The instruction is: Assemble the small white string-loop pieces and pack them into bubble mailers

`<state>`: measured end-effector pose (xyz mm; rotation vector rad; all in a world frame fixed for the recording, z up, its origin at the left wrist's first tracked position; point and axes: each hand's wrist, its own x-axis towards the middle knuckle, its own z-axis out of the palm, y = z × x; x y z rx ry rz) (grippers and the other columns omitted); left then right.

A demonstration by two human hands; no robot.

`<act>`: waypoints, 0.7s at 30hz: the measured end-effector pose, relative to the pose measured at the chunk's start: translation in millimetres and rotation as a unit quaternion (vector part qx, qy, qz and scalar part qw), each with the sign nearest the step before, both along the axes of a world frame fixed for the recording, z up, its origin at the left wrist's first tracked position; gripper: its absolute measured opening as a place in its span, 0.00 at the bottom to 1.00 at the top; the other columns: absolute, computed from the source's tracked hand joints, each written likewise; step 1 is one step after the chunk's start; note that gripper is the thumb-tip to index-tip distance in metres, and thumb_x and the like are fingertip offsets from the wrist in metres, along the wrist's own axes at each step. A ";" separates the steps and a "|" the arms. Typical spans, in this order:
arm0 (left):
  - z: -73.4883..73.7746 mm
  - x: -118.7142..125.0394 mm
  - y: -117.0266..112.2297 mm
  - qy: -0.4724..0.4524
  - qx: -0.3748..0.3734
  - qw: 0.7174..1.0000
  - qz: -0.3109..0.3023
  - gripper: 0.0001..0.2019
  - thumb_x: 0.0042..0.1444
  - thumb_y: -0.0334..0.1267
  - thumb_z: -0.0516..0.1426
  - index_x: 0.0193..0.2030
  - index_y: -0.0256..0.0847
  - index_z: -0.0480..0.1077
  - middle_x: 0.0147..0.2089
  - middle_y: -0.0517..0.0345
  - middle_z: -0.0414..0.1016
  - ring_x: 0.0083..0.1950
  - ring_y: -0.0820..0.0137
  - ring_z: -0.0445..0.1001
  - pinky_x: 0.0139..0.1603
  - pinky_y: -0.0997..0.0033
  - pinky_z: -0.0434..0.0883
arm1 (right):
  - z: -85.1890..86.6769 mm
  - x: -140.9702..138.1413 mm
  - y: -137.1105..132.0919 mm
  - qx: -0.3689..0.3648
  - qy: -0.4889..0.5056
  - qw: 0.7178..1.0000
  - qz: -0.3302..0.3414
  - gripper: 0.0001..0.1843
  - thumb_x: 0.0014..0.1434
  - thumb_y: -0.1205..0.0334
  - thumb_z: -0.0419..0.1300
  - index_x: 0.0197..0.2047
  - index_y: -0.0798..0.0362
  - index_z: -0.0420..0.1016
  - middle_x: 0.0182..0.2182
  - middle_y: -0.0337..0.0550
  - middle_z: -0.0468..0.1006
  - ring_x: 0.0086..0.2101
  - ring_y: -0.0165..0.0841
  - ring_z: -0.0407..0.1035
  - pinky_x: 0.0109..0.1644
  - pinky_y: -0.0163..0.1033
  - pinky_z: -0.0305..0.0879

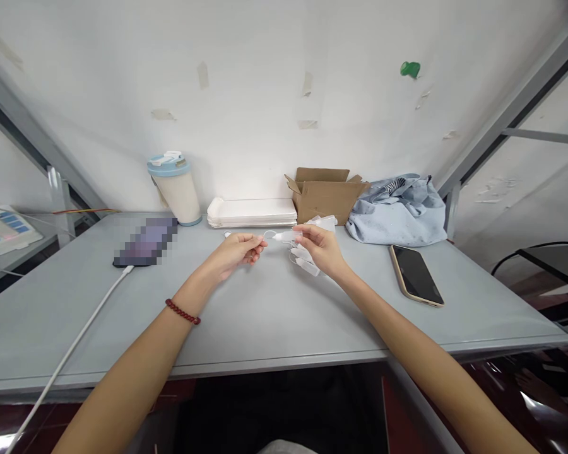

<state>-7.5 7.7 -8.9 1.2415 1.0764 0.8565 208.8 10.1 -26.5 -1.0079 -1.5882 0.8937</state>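
My left hand (236, 251) is closed in a pinch on a thin white cable (269, 235) over the grey table (274, 315). A red bead bracelet (182, 312) sits on that wrist. My right hand (320, 249) grips a small white connector (286, 236) at the cable's other end. More small white adapter pieces (305, 263) are under its palm; whether it holds them I cannot tell. The two hands are close together, a little apart, above the table's middle back.
A phone (146, 243) with a white charging lead (71, 353) lies at the left, another phone (415, 275) at the right. Along the wall stand a cream tumbler (176, 189), stacked white trays (252, 212), an open cardboard box (325, 194) and a blue cloth bundle (397, 211).
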 end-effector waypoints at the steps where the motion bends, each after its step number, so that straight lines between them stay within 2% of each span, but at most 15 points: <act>1: 0.1 0.4 -0.2 -0.003 -0.002 1.000 0.001 0.15 0.50 0.48 0.61 0.28 0.37 0.71 0.27 0.62 0.64 0.24 0.78 0.61 0.29 0.72 0.62 | 0.1 -0.1 -0.1 -0.002 0.003 1.000 0.003 0.14 0.53 0.56 0.60 0.42 0.52 0.74 0.26 0.37 0.71 0.30 0.29 0.65 0.36 0.38 0.64; 13: -2.5 -0.3 0.3 -0.011 -0.010 1.000 -0.006 0.14 0.50 0.47 0.61 0.30 0.36 0.73 0.29 0.58 0.66 0.26 0.76 0.63 0.30 0.72 0.63 | 0.6 -1.1 -1.4 -0.012 -0.002 1.000 0.009 0.14 0.53 0.57 0.59 0.42 0.53 0.74 0.27 0.38 0.72 0.30 0.29 0.66 0.36 0.38 0.64; 21: -3.2 0.3 0.8 -0.002 -0.012 1.000 -0.003 0.14 0.51 0.47 0.60 0.31 0.35 0.73 0.26 0.59 0.66 0.25 0.76 0.62 0.29 0.73 0.62 | 0.9 -1.4 -2.1 -0.022 0.009 1.000 0.012 0.15 0.52 0.57 0.60 0.42 0.54 0.74 0.28 0.39 0.72 0.30 0.30 0.66 0.37 0.38 0.63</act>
